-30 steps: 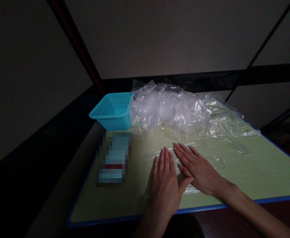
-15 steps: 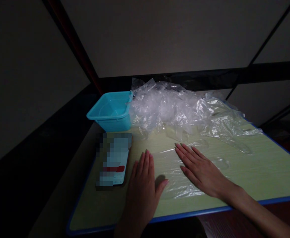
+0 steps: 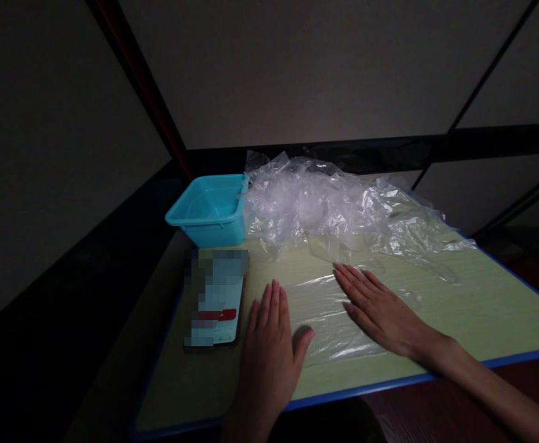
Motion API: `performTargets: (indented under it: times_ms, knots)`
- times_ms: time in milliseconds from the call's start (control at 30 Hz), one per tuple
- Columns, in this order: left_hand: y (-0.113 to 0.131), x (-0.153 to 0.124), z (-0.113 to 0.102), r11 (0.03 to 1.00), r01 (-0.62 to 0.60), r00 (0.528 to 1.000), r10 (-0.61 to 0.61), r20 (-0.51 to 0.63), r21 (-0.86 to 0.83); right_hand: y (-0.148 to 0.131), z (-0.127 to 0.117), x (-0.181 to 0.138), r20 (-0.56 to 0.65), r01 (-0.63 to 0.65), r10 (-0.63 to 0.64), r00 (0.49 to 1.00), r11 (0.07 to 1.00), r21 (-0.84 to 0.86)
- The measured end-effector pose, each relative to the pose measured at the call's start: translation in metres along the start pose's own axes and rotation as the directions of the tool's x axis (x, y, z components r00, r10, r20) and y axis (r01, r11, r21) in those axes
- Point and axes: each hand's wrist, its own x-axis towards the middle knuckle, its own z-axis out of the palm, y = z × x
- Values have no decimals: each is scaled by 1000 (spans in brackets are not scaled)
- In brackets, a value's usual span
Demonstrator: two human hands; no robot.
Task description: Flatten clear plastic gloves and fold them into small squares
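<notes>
A clear, thin disposable plastic glove lies flat on the table, its rounded finger ends pointing right. My right hand rests palm down on it, fingers stretched out toward the upper left. At the glove's left edge, my left hand lies flat, with its thumb out to the side. Neither hand grips anything. Behind them spreads a crumpled heap of clear plastic gloves, with one finger-shaped piece trailing to the right.
A turquoise plastic basin stands at the back left, touching the heap. In front of it lies a phone with its screen partly blurred. The pale table has a blue edge; dark-framed panels rise behind it.
My right hand has slid slightly across the glove, away from me. The whole view has shifted a little; my left hand stays by the glove's left edge.
</notes>
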Motion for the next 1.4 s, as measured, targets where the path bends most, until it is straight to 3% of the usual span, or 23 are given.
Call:
performTargets:
  times_ms: [400,867,1400]
  knots:
    - [-4,1,7,998,-36,996,40,-80,51,57,2,-35,2,-155,156,988,987,-47]
    - [-5,1,9,998,-52,990,56,-132,34,80,2,-57,-22,-276,276,961,961,-29]
    - [-6,-1,14,999,-49,981,46,-186,-8,80,3,-59,-29,-283,283,959,959,-27]
